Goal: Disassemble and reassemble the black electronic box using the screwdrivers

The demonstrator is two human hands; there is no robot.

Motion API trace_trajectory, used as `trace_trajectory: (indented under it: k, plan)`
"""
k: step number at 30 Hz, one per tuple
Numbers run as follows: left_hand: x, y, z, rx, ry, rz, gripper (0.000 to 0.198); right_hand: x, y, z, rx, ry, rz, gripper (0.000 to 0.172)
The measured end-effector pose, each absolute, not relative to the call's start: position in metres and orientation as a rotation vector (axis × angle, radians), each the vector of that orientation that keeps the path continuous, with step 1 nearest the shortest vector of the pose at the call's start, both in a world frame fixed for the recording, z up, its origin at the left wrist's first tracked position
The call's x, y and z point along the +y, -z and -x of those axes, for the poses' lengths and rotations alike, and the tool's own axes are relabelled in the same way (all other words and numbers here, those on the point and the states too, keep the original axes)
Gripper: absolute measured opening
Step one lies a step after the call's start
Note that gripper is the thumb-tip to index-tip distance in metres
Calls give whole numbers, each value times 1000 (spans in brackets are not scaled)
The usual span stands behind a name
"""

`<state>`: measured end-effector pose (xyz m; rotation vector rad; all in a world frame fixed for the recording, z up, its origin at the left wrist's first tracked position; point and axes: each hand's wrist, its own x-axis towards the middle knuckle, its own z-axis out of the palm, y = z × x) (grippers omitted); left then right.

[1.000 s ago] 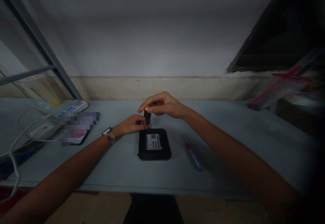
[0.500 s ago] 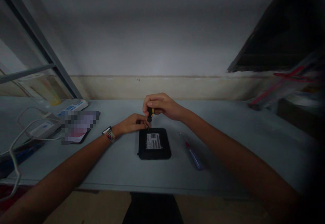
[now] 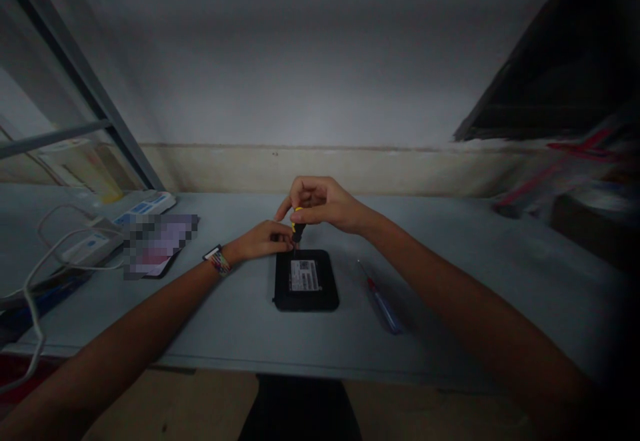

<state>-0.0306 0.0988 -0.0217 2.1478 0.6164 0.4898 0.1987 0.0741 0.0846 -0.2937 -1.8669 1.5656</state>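
Note:
A flat black electronic device (image 3: 327, 288) with rounded corners and a white barcode label lies on the table. My right hand (image 3: 333, 206) grips a black-and-yellow screwdriver (image 3: 299, 231) by its handle, fingers round the top. The screwdriver stands nearly upright, its tip down at the device's far left corner. At that same corner my left hand (image 3: 260, 240) has its fingers drawn together beside the screwdriver's shaft; what they pinch is hidden. A second screwdriver (image 3: 384, 304), with a clear bluish handle and red collar, lies right of the device.
On the left of the grey table (image 3: 225, 334) are a phone (image 3: 163, 248) with a blurred screen, a white power strip (image 3: 145, 208), looping white cables (image 3: 33, 301) and a clear plastic container (image 3: 85, 171). A red-edged clear bag (image 3: 560, 168) stands at right.
My right hand's fingers have shifted round the screwdriver handle, with a finger now stretched out to the left. My left hand stays at the device's corner. The view has moved slightly.

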Motion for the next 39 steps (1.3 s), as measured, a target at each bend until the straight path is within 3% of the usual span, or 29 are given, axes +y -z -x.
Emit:
trace_trajectory:
  k: [7, 17, 28, 39]
  plan:
    - [98, 23, 31, 624, -514, -2117, 34, 82, -89, -215, -2062, -1448, 313, 25]
    - [100, 30, 31, 582, -557, -2055, 39, 73, -85, -200, -2013, -1598, 222, 16]
    - [102, 30, 31, 594, -547, -2116, 36, 67, -76, -191, -1874, -1604, 366, 41]
    - [97, 20, 29, 587, -529, -2091, 34, 84, -80, -206, -1973, -1440, 339, 26]
